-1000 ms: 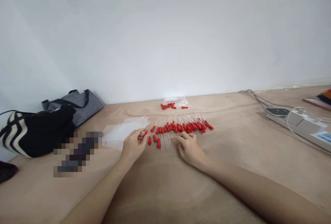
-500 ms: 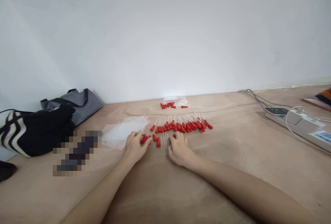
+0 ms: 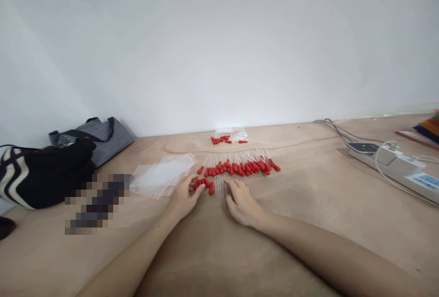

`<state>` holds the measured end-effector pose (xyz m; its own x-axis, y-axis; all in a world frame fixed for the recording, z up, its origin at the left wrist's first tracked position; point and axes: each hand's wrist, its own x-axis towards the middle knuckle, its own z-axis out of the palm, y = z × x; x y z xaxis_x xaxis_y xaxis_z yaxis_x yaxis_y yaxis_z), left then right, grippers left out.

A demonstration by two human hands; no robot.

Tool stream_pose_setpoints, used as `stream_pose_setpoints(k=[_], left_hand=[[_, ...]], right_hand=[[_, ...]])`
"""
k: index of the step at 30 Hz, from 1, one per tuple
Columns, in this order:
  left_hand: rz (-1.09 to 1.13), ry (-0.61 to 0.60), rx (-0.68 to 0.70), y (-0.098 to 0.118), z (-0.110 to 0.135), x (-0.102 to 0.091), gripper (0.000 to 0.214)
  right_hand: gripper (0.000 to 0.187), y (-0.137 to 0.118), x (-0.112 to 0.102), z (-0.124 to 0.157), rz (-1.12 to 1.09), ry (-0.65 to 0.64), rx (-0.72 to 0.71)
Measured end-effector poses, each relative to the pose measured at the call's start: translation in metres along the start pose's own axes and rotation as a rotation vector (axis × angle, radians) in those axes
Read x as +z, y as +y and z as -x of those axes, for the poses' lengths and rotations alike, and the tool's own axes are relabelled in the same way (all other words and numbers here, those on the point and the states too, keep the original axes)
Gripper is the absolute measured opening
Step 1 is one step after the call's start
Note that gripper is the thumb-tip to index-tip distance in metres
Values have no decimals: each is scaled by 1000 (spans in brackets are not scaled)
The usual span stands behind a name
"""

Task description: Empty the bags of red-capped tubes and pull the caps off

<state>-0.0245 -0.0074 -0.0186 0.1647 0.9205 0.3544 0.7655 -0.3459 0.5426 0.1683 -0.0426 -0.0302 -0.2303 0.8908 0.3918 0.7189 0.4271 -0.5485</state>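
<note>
A row of thin clear tubes with red rubber caps (image 3: 240, 167) lies across the wooden table (image 3: 308, 205). My left hand (image 3: 183, 198) rests palm down with its fingertips on a few loose red caps (image 3: 204, 183). Just to the right, my right hand (image 3: 242, 203) lies flat, its fingers stretched beside several bare clear tubes (image 3: 220, 187). Neither hand lifts anything. A stack of clear zip bags (image 3: 159, 177) lies to the left of my left hand.
A smaller heap of red caps with a clear bag (image 3: 228, 137) lies near the wall. Striped and black bags (image 3: 51, 164) sit at the left. A white power strip with cables (image 3: 394, 164) lies at the right, with coloured items (image 3: 427, 130) beyond.
My left hand put down the red cap it was pinching and flattened onto the loose caps. My right hand slid left toward the bare tubes.
</note>
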Motion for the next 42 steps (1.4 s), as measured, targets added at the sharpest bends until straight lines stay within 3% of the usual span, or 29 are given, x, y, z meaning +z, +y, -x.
stream_pose_setpoints(k=[4,8,15,19,24,32,37,42], left_hand=[[-43,55,-9,-4,-5,-2,28],[-226,153,140,6,-18,-5,20],[-350,21,333,52,-40,23,18],[-449,-20,296,65,-50,40,20],[-495,-7,260,69,-56,48,16],[-359,245,318,63,-35,29,12],[-254,203,520,60,-7,11,14],[-254,205,618,60,4,10,15]], right_hand=[[37,22,-18,9,-70,88,-102],[28,43,-37,10,9,205,-138],[18,58,-46,1,218,293,-177],[15,55,-46,1,252,294,-207],[14,52,-43,1,251,275,-228],[17,54,-41,0,265,321,-277],[30,48,-49,0,376,471,-435],[16,47,-50,2,475,453,-665]])
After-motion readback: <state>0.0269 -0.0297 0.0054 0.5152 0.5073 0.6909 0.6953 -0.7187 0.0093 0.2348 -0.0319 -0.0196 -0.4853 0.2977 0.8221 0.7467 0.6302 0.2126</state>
